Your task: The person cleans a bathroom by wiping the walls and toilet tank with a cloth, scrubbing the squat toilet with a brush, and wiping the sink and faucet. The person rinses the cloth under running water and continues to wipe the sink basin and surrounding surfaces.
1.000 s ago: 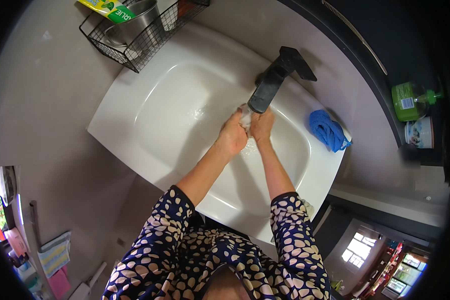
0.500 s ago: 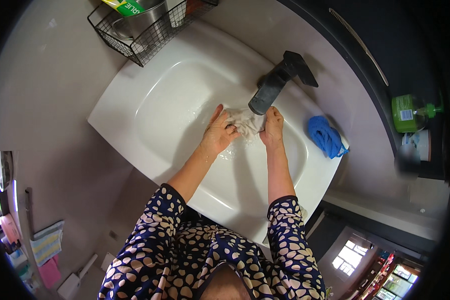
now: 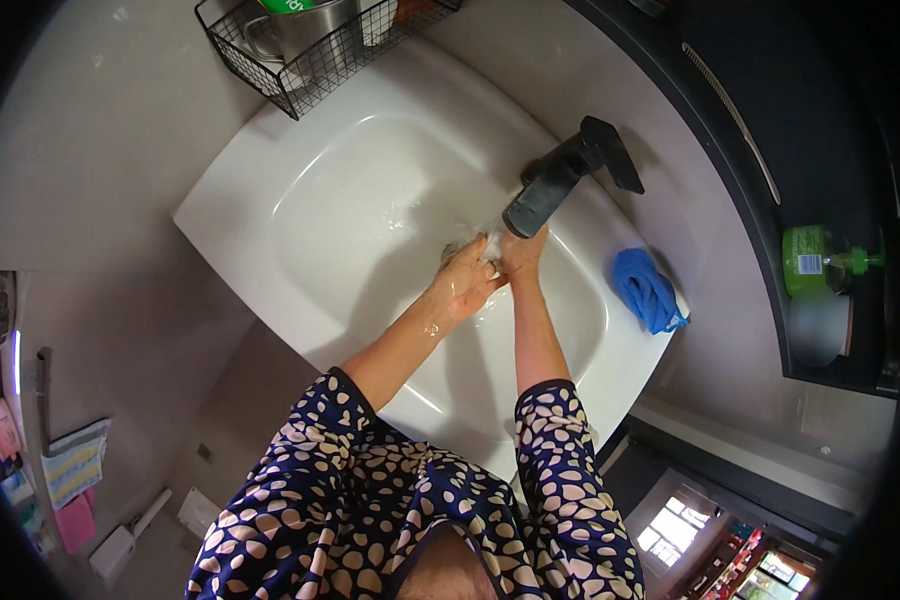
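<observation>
Both hands are close together inside the white washbasin, under the spout of a black tap. Water runs over them and splashes in the bowl. My left hand is closed round a wet whitish cloth, which is bunched up and mostly covered by the fingers. Against it, my right hand is closed too, its fingertips partly hidden by the spout and the other hand. The part of the cloth in the right hand hardly shows.
A black wire basket with a metal mug hangs at the basin's far left. On the right rim lies a blue cloth. A green soap bottle stands on a dark shelf at the right.
My hands have come together under the tap. The cloth, spread between them before, is now bunched and largely covered. The view has shifted slightly.
</observation>
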